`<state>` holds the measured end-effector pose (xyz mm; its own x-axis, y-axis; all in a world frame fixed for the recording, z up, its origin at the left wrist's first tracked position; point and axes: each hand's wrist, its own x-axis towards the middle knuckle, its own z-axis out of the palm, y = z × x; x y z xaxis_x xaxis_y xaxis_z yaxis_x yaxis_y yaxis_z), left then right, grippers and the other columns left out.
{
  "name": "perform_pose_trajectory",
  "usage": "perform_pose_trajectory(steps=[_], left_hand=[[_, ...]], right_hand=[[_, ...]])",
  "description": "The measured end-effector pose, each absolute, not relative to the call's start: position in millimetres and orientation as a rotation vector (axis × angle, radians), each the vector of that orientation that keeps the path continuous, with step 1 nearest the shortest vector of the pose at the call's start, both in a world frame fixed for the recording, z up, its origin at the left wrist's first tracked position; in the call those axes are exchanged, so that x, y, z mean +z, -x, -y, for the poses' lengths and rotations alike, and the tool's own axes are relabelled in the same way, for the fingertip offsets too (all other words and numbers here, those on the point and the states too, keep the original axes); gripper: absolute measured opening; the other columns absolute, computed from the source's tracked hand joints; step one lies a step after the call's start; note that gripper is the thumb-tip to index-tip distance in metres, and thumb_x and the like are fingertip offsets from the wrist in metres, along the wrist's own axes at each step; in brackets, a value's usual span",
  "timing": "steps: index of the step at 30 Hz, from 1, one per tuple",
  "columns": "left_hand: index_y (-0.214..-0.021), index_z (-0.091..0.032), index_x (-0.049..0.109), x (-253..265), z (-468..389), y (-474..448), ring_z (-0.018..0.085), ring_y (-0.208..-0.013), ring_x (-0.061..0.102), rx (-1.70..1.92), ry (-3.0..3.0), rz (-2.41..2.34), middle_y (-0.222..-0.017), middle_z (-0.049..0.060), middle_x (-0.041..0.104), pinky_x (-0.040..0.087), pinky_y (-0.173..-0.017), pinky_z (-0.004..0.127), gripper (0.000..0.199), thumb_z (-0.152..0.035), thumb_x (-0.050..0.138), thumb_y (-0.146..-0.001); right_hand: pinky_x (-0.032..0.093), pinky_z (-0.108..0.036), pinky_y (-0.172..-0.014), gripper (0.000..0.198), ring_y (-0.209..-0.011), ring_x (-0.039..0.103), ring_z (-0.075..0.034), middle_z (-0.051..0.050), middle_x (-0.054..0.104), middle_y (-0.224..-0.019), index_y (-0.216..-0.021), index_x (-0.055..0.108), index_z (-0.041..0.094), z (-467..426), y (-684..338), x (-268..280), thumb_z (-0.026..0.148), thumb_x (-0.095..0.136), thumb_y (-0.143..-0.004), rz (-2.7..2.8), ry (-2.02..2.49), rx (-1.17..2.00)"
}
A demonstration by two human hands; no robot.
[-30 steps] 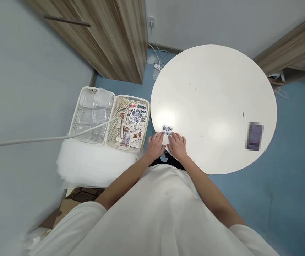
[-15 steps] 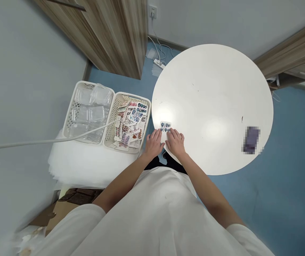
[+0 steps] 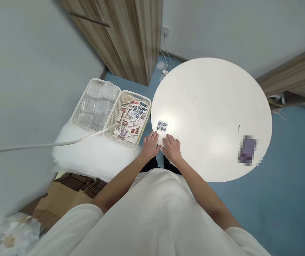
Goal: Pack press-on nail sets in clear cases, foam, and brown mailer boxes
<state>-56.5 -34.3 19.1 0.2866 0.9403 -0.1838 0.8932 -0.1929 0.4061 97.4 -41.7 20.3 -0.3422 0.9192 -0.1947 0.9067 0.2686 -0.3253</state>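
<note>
A small card of press-on nails (image 3: 162, 126), dark blue-green and pinkish, lies flat on the round white table (image 3: 208, 89) near its front left edge. My left hand (image 3: 150, 145) rests at the table's edge just below the card, fingers stretched out and holding nothing. To its right my right hand (image 3: 172, 147) lies flat on the tabletop, fingers extended, also just below the card. Left of the table, a white basket (image 3: 112, 117) holds many similar nail cards (image 3: 137, 112) in a loose pile.
Another white basket (image 3: 74, 115) holds clear plastic boxes (image 3: 96, 106). Both baskets stand on a stack of white sheets (image 3: 88, 156). A white cable (image 3: 48, 144) crosses in front. A pixelated dark object (image 3: 247, 150) lies at the table's right. Cardboard (image 3: 64, 197) sits lower left.
Both hands have drawn back from the nail card toward me, so the card now lies uncovered. The camera view has shifted and tilted slightly.
</note>
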Motion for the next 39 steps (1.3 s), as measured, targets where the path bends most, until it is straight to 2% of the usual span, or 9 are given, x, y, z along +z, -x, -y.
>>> perform_pose_trajectory(steps=[7,10,19,25,32,39], left_hand=[[-0.116,-0.017,0.051,25.7,93.9,33.3,0.022,-0.115,0.047,0.282,-2.052,-1.613,-0.121,0.01,0.054,0.037,-0.094,0.039,0.036,-0.027,0.045,-0.082],[-0.111,-0.018,0.054,26.1,121.3,22.9,0.022,-0.108,0.052,0.294,-1.964,-1.631,-0.114,0.008,0.059,0.041,-0.089,0.037,0.031,-0.028,0.045,-0.083],[-0.104,-0.018,0.058,43.3,169.3,23.4,0.02,-0.095,0.058,0.568,-1.617,-1.85,-0.104,0.008,0.062,0.045,-0.084,0.034,0.028,-0.03,0.047,-0.082],[-0.104,-0.017,0.059,59.7,186.8,52.9,0.02,-0.09,0.06,0.736,-1.322,-2.006,-0.105,0.008,0.062,0.049,-0.076,0.033,0.031,-0.034,0.05,-0.079],[-0.101,-0.017,0.059,62.3,207.6,99.7,0.018,-0.086,0.063,0.94,-1.074,-2.038,-0.106,0.007,0.064,0.05,-0.072,0.029,0.031,-0.036,0.053,-0.076],[-0.096,-0.017,0.06,58.6,238.6,149.2,0.016,-0.082,0.064,1.053,-0.911,-2.071,-0.098,0.007,0.066,0.05,-0.072,0.027,0.028,-0.034,0.055,-0.075]], right_hand=[[0.026,-0.043,-0.097,0.038,-0.121,0.04,-0.024,-0.012,0.04,-0.136,-0.122,0.046,0.019,89.7,-130.8,29.5,0.024,0.04,-0.085,2.451,1.546,0.667],[0.028,-0.043,-0.096,0.036,-0.118,0.043,-0.023,-0.012,0.044,-0.133,-0.12,0.047,0.02,104.4,-143.2,26.9,0.024,0.041,-0.085,2.425,1.488,0.713],[0.035,-0.037,-0.093,0.035,-0.11,0.051,-0.02,-0.008,0.056,-0.12,-0.118,0.049,0.023,108.7,-148.8,35.1,0.024,0.045,-0.083,2.647,1.203,0.878],[0.041,-0.033,-0.086,0.033,-0.094,0.059,-0.017,-0.007,0.062,-0.106,-0.116,0.051,0.019,101.6,-121.4,52.1,0.024,0.045,-0.084,2.797,0.987,0.969],[0.046,-0.03,-0.076,0.033,-0.083,0.061,-0.017,-0.008,0.061,-0.108,-0.115,0.053,0.019,107.4,-81.0,57.9,0.025,0.045,-0.083,2.867,0.839,1.056],[0.046,-0.03,-0.079,0.035,-0.087,0.06,-0.018,-0.01,0.06,-0.112,-0.117,0.052,0.018,114.3,-26.9,59.2,0.027,0.044,-0.084,2.887,0.864,1.018]])
